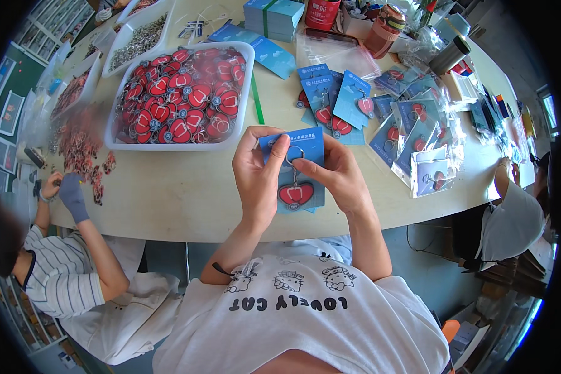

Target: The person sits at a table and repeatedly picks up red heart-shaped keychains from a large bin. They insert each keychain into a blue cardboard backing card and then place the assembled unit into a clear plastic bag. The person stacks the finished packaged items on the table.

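In front of my chest, both hands hold up a blue backing card (pixel 315 146). My left hand (pixel 257 181) grips its left side, thumb pressed on the front near the top. My right hand (pixel 341 176) closes on the right side, its thumb tip at the metal split ring of a keychain. The keychain's red heart-shaped pendant (pixel 295 195) hangs by a short chain over the lower part of the card. Fingers behind the card are partly hidden. Just beyond my hands lie several blue cards with heart keychains (pixel 353 100), overlapping on the table.
A white plastic bin (pixel 248 68) full of red heart keychains stands left of my hands. Bagged cards (pixel 411 134) lie to the right, a banded card stack (pixel 274 19) at the back. A co-worker (pixel 75 262) handles small parts at left; another person (pixel 511 224) sits at right.
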The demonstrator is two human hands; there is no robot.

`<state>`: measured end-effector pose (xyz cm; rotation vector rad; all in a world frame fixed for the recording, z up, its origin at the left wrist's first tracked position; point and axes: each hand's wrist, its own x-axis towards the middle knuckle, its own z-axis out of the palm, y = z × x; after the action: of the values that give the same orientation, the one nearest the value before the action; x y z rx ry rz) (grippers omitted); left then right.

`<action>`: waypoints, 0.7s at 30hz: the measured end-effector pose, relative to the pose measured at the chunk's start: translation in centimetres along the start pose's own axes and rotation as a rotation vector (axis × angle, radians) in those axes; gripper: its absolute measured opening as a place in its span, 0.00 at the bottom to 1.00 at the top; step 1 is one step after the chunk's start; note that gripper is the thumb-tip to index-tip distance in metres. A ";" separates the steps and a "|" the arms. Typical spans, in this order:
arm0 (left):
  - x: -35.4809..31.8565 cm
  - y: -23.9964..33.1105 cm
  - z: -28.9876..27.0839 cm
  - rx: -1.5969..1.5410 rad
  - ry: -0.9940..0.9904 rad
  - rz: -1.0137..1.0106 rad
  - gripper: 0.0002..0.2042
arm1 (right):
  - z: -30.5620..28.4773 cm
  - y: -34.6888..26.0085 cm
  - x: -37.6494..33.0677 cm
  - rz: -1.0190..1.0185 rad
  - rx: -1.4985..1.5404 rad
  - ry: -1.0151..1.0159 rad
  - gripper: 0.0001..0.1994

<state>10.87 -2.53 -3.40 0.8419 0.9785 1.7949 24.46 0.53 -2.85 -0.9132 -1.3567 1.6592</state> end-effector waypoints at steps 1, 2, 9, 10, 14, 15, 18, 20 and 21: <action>0.0 -0.3 -0.1 0.020 0.007 0.010 0.05 | 0.0 0.3 0.0 -0.012 -0.017 0.010 0.15; 0.0 -0.6 -0.2 0.040 0.014 0.021 0.05 | 0.1 0.4 0.1 -0.024 -0.033 0.020 0.15; -0.2 0.0 -0.5 0.042 -0.107 -0.038 0.12 | 0.4 0.2 -0.4 -0.103 -0.067 0.129 0.16; -0.3 0.1 -0.8 0.002 -0.113 -0.109 0.14 | 0.3 0.2 -0.4 -0.102 -0.074 0.126 0.16; -0.7 0.0 -1.1 0.019 -0.129 -0.048 0.13 | 0.2 0.6 -0.5 -0.157 -0.087 0.107 0.16; -0.8 -0.1 -1.1 0.019 -0.129 -0.022 0.13 | 0.3 0.5 -0.5 -0.145 -0.056 0.110 0.15; -0.9 -0.1 -1.1 0.011 -0.144 0.021 0.11 | 0.5 0.1 -0.5 -0.158 -0.047 0.132 0.12; -0.9 0.0 -1.1 0.012 -0.158 0.037 0.10 | 0.4 0.0 -0.4 -0.233 -0.153 0.158 0.10; -1.0 0.1 -1.1 0.016 -0.163 0.044 0.10 | 0.4 -0.1 -0.4 -0.238 -0.176 0.167 0.10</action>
<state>10.27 -3.73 -3.95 1.0096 0.8755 1.7277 24.33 0.04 -2.65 -0.9283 -1.4503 1.2715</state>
